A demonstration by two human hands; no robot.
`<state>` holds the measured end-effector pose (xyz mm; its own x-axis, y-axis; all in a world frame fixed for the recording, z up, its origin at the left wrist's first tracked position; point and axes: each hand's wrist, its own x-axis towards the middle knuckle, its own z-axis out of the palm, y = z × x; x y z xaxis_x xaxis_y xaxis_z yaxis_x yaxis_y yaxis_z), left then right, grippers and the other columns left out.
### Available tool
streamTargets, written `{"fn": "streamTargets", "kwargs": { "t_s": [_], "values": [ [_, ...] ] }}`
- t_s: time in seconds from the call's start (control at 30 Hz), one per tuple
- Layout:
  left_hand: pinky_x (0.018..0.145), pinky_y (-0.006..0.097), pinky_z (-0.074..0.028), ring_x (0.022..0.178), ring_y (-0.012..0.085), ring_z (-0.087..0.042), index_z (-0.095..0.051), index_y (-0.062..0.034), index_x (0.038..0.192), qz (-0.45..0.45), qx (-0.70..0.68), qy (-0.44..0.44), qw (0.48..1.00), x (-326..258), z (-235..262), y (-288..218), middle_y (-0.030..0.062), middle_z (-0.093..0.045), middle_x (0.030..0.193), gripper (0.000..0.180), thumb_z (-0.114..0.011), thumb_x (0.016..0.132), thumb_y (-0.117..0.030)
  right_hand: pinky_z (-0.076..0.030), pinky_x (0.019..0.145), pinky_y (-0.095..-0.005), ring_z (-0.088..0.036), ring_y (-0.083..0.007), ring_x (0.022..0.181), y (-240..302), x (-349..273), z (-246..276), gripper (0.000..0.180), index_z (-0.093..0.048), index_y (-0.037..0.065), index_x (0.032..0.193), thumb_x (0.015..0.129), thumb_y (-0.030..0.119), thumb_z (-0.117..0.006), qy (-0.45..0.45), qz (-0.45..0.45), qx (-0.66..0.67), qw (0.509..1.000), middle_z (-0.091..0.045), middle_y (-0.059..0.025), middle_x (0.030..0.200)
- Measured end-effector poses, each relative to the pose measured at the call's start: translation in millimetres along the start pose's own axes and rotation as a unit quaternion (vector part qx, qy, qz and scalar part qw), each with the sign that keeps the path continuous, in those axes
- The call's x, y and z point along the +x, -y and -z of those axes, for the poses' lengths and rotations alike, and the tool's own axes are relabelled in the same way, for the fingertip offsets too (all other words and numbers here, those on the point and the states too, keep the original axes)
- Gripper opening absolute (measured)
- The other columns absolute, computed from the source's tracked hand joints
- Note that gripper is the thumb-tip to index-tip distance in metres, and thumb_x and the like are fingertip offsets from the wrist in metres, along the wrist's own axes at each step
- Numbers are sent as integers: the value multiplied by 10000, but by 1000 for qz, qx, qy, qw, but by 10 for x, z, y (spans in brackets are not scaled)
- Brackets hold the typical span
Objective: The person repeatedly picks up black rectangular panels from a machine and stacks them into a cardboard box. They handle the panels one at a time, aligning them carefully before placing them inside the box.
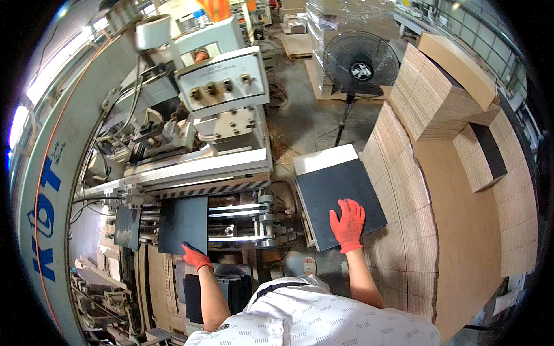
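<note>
My left hand point(197, 258), in a red glove, is at the near right corner of a black flat board point(183, 222). Its fingers close on that board's near edge, though part of the grip is hidden. The board lies across the metal rails of the machine. My right hand point(348, 225), gloved in red too, rests with spread fingers on the top black board point(334, 187) of a stack beside the machine. A pale board point(326, 160) shows beyond the far edge of that black one. Another dark board point(127, 227) sits farther left on the machine bed.
A grey machine with a control box point(222, 81) stands at the left. Several black boards point(231, 291) are stacked below my left forearm. Tall brown cardboard stacks point(398, 190) line the right side. A black standing fan point(361, 70) is ahead, near a wrapped pallet load point(340, 17).
</note>
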<state>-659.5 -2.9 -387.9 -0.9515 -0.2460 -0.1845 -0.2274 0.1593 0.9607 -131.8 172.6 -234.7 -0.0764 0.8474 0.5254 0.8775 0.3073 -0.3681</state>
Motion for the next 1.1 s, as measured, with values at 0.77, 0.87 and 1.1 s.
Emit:
{"fn": "streamTargets", "kwargs": {
  "t_s": [0.77, 0.87, 1.1],
  "values": [
    [913, 380, -498, 998, 254, -623, -570, 73, 1269, -33, -195, 91, 976, -430, 164, -347, 158, -636, 1234, 412, -606, 990, -228, -382, 1044, -472, -542, -329, 1166, 80, -241, -334, 320, -628, 76, 1091, 829, 245, -697, -31, 17, -31, 999, -601, -143, 1192],
    [914, 373, -498, 989, 246, -625, -570, 74, 1268, -1, -178, 93, 980, -499, 182, -433, 161, -639, 1229, 416, -611, 988, -231, -400, 1028, -464, -556, -330, 1151, 62, -269, -346, 312, -627, 79, 1081, 820, 229, -708, -45, 16, -29, 998, -613, -141, 1183],
    [849, 353, -502, 854, 211, -565, -586, 65, 1224, -10, -77, 88, 993, -121, -2, 212, 132, -655, 1072, 398, -617, 983, -250, -425, 1004, -454, -583, -327, 1125, 45, -320, -357, 269, -636, 86, 1030, 810, 216, -722, -78, -7, -34, 996, -647, -121, 1142]
  ]
}}
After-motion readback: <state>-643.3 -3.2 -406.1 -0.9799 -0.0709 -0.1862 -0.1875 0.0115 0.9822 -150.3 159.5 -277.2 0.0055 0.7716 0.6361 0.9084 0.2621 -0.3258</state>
